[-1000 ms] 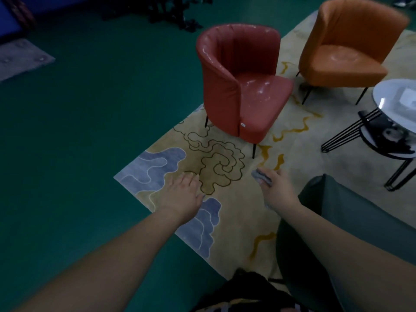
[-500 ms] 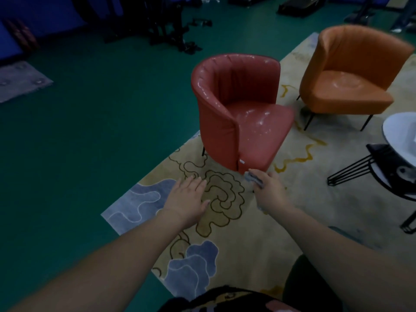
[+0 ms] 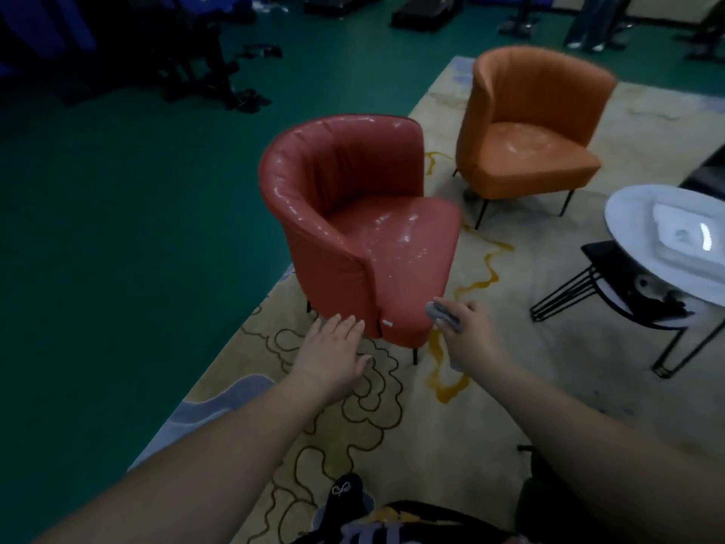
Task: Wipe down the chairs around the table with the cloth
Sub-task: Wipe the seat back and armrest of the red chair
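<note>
red chair [image 3: 365, 225]: glossy leather-like upholstery, shiny patches
orange chair [image 3: 533, 127]: smooth, faint sheen
cloth [image 3: 443, 314]: soft grey fabric
rug [image 3: 451, 426]: matt, woven
counter [image 3: 627, 214]: glossy white top, thin black metal legs

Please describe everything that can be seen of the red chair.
The red chair is a low tub armchair with a curved, ribbed back that wraps into the sides. Its cover looks like glossy leather, with pale scuffs or flakes on the seat and rim. Thin dark legs stand on the patterned rug. A small white tag sits on the lower front edge. It stands upright, seat facing right. The left hand and the right hand, which holds a cloth, are close; contact cannot be told.
</note>
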`<state>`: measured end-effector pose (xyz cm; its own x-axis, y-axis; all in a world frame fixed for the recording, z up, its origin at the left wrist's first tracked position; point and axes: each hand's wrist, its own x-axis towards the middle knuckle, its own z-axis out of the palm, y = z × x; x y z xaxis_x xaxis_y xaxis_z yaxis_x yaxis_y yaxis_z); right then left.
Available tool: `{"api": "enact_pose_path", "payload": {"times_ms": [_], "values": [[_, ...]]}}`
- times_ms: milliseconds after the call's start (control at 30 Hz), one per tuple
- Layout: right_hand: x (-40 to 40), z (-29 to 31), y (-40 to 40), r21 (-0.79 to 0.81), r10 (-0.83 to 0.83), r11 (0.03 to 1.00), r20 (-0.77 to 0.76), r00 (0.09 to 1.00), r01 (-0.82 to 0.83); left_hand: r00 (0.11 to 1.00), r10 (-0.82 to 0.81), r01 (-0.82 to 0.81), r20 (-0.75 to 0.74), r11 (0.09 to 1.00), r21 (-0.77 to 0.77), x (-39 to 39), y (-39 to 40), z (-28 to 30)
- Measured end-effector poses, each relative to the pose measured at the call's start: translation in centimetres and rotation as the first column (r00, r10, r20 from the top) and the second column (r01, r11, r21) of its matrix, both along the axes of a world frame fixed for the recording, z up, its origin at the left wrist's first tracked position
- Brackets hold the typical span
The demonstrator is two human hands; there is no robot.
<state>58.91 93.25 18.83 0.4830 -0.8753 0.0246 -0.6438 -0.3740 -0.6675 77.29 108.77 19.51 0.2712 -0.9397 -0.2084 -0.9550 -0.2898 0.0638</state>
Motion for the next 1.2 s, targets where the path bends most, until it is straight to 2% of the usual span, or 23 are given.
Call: {"api": "enact_pose_path", "payload": {"times_ms": [167, 300, 567, 767, 933, 1067, 1200], "values": [[0.5, 0.3, -3.9, -0.035, -0.143, 0.989, -0.008, 0.990, 0.142, 0.994, -0.105, 0.105, -0.001, 0.994, -0.004, 3.4, -6.6, -0.4], [0.1, -0.3, -6.1, 0.011, -0.249, 0.968, -0.051, 0.967, 0.250, 0.982, -0.187, 0.187, -0.001, 0.982, 0.020, 4.3, -10.8, -0.8], [-1.0, -1.8, -13.8, 0.008, -0.321, 0.946, -0.102, 0.942, 0.324, 0.971, -0.236, 0.237, -0.024, 0.970, 0.050, 3.8, -19.7, -2.7], [-2.4, -2.7, -23.5, 0.017, -0.225, 0.973, -0.125, 0.966, 0.229, 0.988, -0.150, 0.153, -0.037, 0.985, 0.076, 2.7, -29.2, -4.7], [-3.2, -2.9, -32.6, 0.039, -0.118, 0.992, -0.128, 0.985, 0.124, 0.999, -0.043, 0.042, 0.010, 0.992, 0.122, 1.9, -35.9, -5.5], [-2.6, -3.0, -38.7, 0.021, -0.009, 1.000, -0.143, 0.990, 0.012, 0.998, 0.070, -0.070, 0.005, 0.993, 0.099, 1.8, -40.1, -5.1], [-0.1, -3.6, -43.3, 0.042, 0.072, 0.997, -0.171, 0.983, -0.066, 0.989, 0.150, -0.146, -0.016, 0.979, 0.140, 2.7, -42.3, -5.3]]}}
